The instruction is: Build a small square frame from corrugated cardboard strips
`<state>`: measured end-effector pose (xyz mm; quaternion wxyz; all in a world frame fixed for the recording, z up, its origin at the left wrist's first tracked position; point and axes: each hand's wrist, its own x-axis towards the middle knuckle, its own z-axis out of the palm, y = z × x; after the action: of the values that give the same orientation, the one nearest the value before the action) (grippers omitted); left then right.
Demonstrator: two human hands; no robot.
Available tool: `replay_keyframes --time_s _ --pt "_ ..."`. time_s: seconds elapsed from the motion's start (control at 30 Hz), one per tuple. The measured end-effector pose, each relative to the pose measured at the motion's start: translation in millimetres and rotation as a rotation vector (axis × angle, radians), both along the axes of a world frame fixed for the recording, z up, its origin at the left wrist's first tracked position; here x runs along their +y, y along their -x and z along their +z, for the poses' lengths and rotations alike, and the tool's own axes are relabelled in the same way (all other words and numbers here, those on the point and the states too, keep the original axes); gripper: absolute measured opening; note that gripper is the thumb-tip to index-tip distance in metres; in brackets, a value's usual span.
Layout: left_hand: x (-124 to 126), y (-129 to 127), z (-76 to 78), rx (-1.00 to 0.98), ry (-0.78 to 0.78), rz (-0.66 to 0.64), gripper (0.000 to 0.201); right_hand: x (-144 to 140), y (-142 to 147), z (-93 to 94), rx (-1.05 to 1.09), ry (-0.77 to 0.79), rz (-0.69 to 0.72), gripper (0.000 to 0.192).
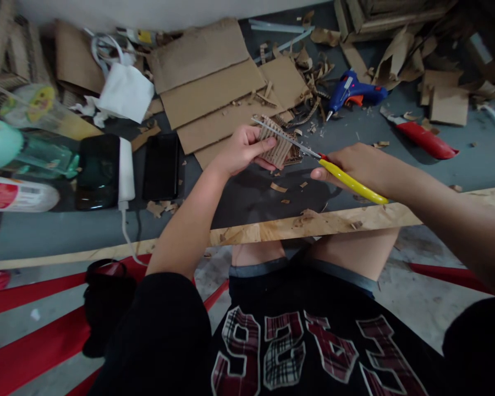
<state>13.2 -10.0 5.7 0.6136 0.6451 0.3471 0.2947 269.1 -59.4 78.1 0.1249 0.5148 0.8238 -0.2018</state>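
Left hand [241, 149] pinches a small ribbed piece of corrugated cardboard [274, 142] above the grey table [247, 198]. Right hand [355, 165], grip closed around yellow-handled scissors [325, 165], lays the thin metal blades across the piece's top edge.

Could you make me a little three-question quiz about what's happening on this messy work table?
1. True or false: the left hand holds a small ribbed cardboard piece.
2. What does the right hand hold? A) the blue glue gun B) the yellow-handled scissors C) the red-handled cutter
3. Fill in: the two dark phones lie to the ____ of the left hand in the picture.

Key: 1 true; 2 B, and the blades reach across the cardboard piece; 3 left, on the grey table.
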Motion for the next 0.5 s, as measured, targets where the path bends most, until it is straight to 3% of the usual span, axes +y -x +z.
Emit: replay_keyframes --time_s 0.27,0.43,0.5 --pt "-2 1 3.7 0.046 -0.002 0.048 0.061 -5 11 -4.4 -0.051 -0.021 -0.007 0.093" --pt "-13 -11 9.1 0.024 0.101 -0.137 0.058 -1 21 -10.2 -0.096 -0.045 0.003 0.092" --pt "-12 -11 7.5 0.046 0.111 -0.123 0.056 1 21 -12.5 -0.042 -0.052 0.006 0.089"
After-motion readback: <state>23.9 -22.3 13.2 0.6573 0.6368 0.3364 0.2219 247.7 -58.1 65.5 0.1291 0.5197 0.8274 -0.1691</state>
